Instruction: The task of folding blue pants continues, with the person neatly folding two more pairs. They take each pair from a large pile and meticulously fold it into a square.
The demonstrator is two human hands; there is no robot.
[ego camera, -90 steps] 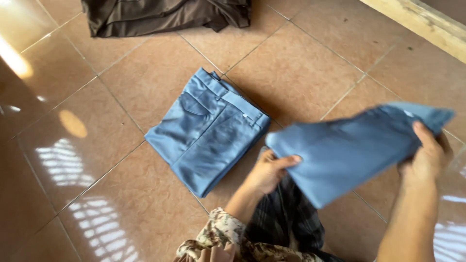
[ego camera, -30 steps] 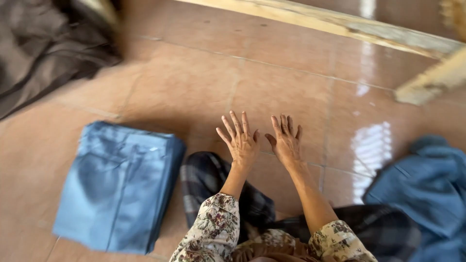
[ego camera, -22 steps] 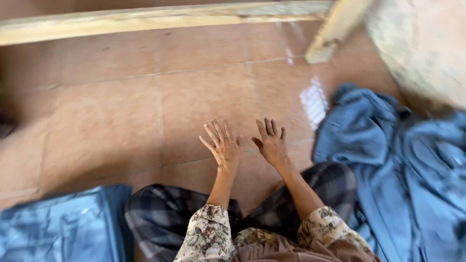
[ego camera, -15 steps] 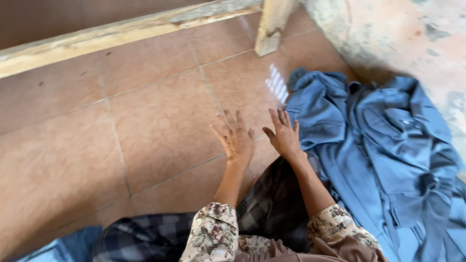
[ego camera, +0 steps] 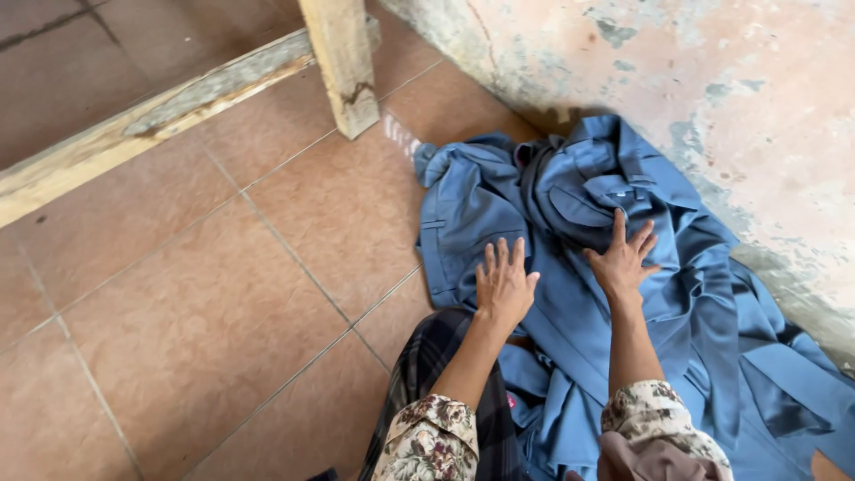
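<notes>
left hand (ego camera: 504,283) grip apart, flat on blue clothes pile (ego camera: 570,294) | right hand (ego camera: 622,259) grip apart, same pile

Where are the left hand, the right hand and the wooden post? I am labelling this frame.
left hand (ego camera: 504,287), head view, on the back of the hand.
right hand (ego camera: 621,260), head view, on the back of the hand.
wooden post (ego camera: 343,62), head view, on its front face.

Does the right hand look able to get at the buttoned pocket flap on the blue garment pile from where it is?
Probably yes: the right hand lies spread on the blue garment pile, fingertips just short of the pocket flap, with nothing between them.
</notes>
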